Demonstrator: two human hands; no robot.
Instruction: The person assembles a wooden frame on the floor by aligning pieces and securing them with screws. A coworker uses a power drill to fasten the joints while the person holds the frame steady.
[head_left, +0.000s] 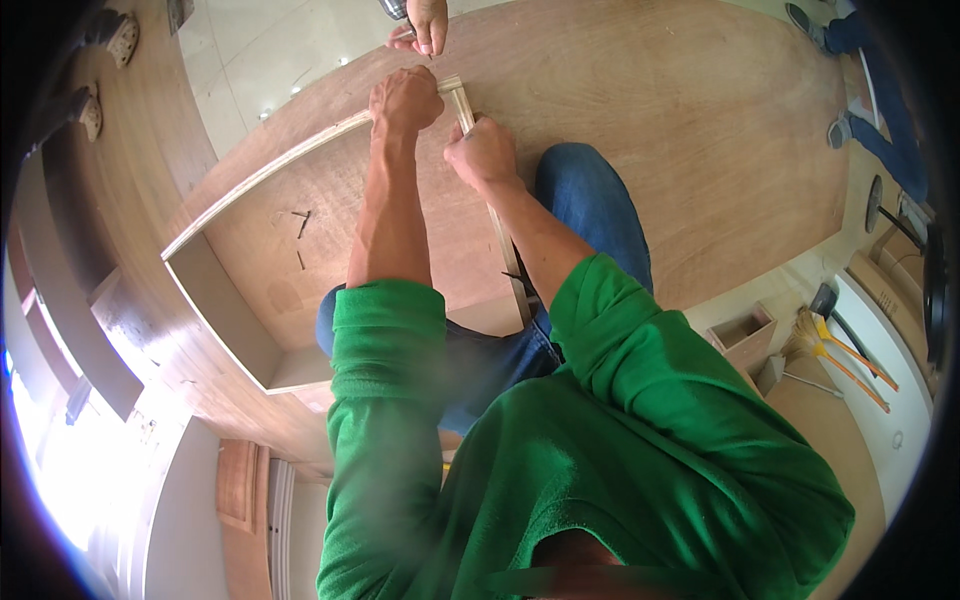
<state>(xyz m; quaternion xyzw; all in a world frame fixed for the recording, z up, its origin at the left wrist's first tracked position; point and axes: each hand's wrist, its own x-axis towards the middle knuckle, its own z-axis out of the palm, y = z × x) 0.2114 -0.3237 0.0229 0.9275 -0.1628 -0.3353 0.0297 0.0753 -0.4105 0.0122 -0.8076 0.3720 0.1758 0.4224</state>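
Well, in the head view I was looking straight down past green sleeves (390, 345) at a shallow wooden frame (225, 310), which lay on a large plywood sheet (720, 150) between and in front of the person's legs. The left hand (405, 98) was clenched over the end of its far board, just short of the corner. The right hand (482, 152) grasped the right-hand board (505, 242) near that same corner, thumb along the top edge. With both fists so close to the joint, I took it that they were there to stop the two boards slipping apart. The right knee (590, 200) stood outside that board, with the other leg on its left, which probably let the person lean right over the corner.

Just beyond the left fist, a co-worker's hand (428, 28) pinched something too small for me to name, beside a partly cut-off dark and silver tool (393, 8). Thin dark pieces (302, 220) lay on the sheet inside the frame, perhaps within easy reach on purpose. A broom (850, 358) lay off to the right, out of the way.

As for brands or labels, I could read no writing anywhere; a brown carton (893, 268) bore marks too faint to make out.
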